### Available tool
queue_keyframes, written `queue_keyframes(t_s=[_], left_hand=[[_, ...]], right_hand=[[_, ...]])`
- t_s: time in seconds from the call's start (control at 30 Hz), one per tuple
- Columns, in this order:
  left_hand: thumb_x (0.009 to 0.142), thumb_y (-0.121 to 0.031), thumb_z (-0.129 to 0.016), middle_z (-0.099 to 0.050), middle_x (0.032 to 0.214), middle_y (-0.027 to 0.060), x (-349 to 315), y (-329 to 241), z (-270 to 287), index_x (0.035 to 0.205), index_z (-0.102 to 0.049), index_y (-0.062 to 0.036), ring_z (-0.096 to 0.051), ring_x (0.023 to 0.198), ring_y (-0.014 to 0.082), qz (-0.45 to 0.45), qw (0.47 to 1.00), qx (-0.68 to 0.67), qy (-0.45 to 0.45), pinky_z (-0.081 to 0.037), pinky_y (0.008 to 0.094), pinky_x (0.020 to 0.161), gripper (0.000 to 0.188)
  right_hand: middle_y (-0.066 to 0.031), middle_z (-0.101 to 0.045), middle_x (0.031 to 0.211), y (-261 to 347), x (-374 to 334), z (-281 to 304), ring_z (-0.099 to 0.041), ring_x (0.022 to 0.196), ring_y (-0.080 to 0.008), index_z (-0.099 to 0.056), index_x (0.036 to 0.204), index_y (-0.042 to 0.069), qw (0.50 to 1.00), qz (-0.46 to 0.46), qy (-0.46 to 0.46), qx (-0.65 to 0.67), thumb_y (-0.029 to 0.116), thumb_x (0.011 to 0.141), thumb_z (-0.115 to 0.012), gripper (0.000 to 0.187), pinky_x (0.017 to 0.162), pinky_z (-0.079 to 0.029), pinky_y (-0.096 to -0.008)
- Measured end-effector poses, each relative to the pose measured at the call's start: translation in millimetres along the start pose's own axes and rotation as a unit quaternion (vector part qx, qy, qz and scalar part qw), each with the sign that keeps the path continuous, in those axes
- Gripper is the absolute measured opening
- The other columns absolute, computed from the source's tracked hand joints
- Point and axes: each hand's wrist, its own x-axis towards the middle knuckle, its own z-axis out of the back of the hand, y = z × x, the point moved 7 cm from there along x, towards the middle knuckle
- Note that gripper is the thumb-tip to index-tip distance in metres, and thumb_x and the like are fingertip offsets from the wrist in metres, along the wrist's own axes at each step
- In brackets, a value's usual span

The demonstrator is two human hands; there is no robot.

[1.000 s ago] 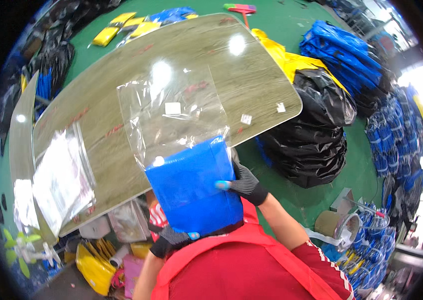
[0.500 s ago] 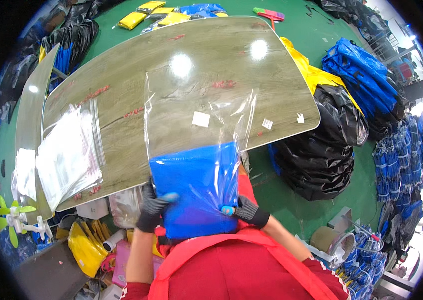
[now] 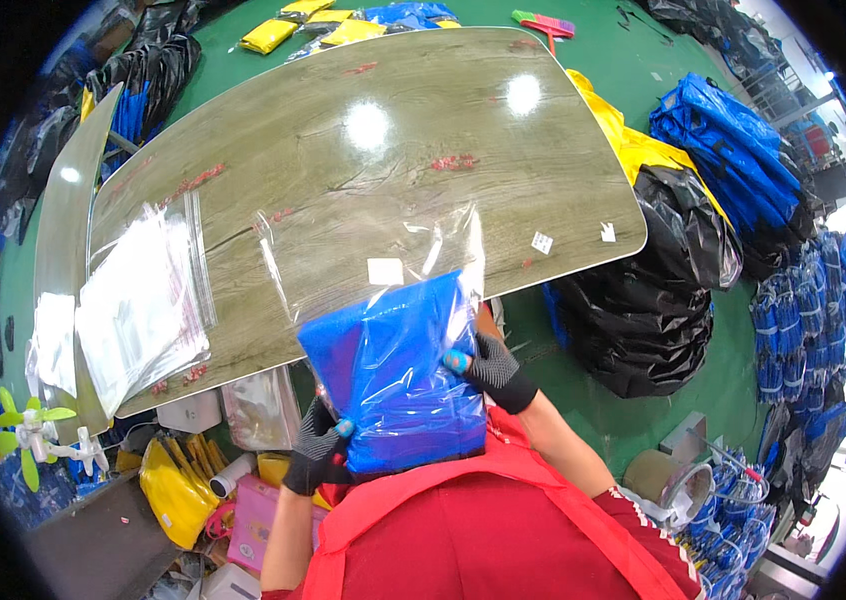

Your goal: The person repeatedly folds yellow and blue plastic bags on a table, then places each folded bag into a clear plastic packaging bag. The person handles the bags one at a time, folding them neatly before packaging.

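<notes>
A folded blue plastic sheet [image 3: 398, 375] sits inside a clear plastic bag [image 3: 473, 245], held at the table's near edge against my red apron [image 3: 363, 515]. The bag's loose upper end stretches over the tabletop, with a white label [image 3: 384, 271] just above the blue. My left hand [image 3: 318, 445], in a grey and black glove, grips the package's lower left corner. My right hand [image 3: 496, 370], gloved alike, pinches its right side with the thumb on top. The fingers underneath are hidden on both sides.
On the wood-patterned table [image 3: 343, 190], a stack of clear bags [image 3: 143, 300] lies at the left. Black and yellow sheeting [image 3: 643, 290] is heaped on the floor to the right. A tape roll [image 3: 658, 475] and small green fan [image 3: 28, 435] stand low on either side.
My left hand has slid down to the package's lower corner, and my right hand has moved up along its side. The package has tilted, and the bag's upper end has drawn in and crumpled.
</notes>
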Motion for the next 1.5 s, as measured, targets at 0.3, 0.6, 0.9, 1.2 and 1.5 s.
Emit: queue_keyframes(t_s=[0.3, 0.6, 0.9, 1.2, 1.5], left_hand=[[0.088, -0.03, -0.07, -0.059, 0.123, 0.0075, -8.5, 11.4, 7.2, 0.139, -0.043, -0.0061, -0.056, 0.111, 0.018, 0.011, 0.994, -0.019, -0.104, -0.047, 0.0339, 0.092, 0.062], [0.096, -0.029, -0.059, -0.061, 0.1, 0.0026, -2.4, 4.2, 14.4, 0.112, -0.058, -0.0056, -0.054, 0.088, 0.0124, -0.126, 0.977, 0.068, -0.159, -0.046, 0.029, 0.081, 0.028], [0.086, -0.029, -0.07, -0.061, 0.114, 0.0093, 2.6, 23.7, 29.6, 0.125, -0.052, -0.0053, -0.058, 0.105, 0.0205, -0.011, 0.976, -0.195, -0.095, -0.05, 0.036, 0.089, 0.049], [0.068, -0.038, -0.085, -0.049, 0.136, 0.0099, -44.3, 41.3, -3.4, 0.145, -0.031, -0.0057, -0.049, 0.122, 0.0237, 0.061, 0.993, 0.086, 0.062, -0.04, 0.039, 0.104, 0.099], [0.083, -0.039, -0.069, -0.043, 0.144, 0.02, 46.5, -92.8, -16.5, 0.126, -0.056, -0.0002, -0.043, 0.131, 0.0297, -0.043, 0.991, 0.055, 0.11, -0.033, 0.0414, 0.109, 0.059]], right_hand=[[-0.0116, -0.065, 0.112, 24.5, 13.8, -6.5, -0.059, 0.104, -0.0174, -0.052, 0.128, -0.001, 0.991, 0.111, -0.012, 0.067, 0.04, 0.081, -0.076, 0.067, 0.09, -0.05, -0.0334], [-0.0101, -0.064, 0.114, 8.8, 16.0, -13.0, -0.06, 0.103, -0.0177, -0.055, 0.125, 0.002, 0.999, -0.025, 0.021, 0.007, 0.044, 0.082, -0.074, 0.064, 0.091, -0.049, -0.0329], [-0.0114, -0.064, 0.119, 5.4, 14.1, -29.9, -0.059, 0.11, -0.02, -0.051, 0.133, 0.002, 0.993, -0.041, 0.093, -0.057, 0.042, 0.08, -0.077, 0.071, 0.097, -0.047, -0.0356], [-0.0151, -0.048, 0.139, -4.5, -13.4, -29.2, -0.045, 0.129, -0.0249, -0.029, 0.146, 0.003, 0.997, -0.014, 0.071, 0.002, 0.047, 0.078, -0.077, 0.094, 0.107, -0.036, -0.0392], [-0.0108, -0.056, 0.128, 73.9, 59.7, -12.0, -0.054, 0.116, -0.0194, -0.045, 0.137, 0.005, 0.964, 0.105, 0.168, 0.176, 0.044, 0.095, -0.056, 0.059, 0.1, -0.043, -0.0346]])
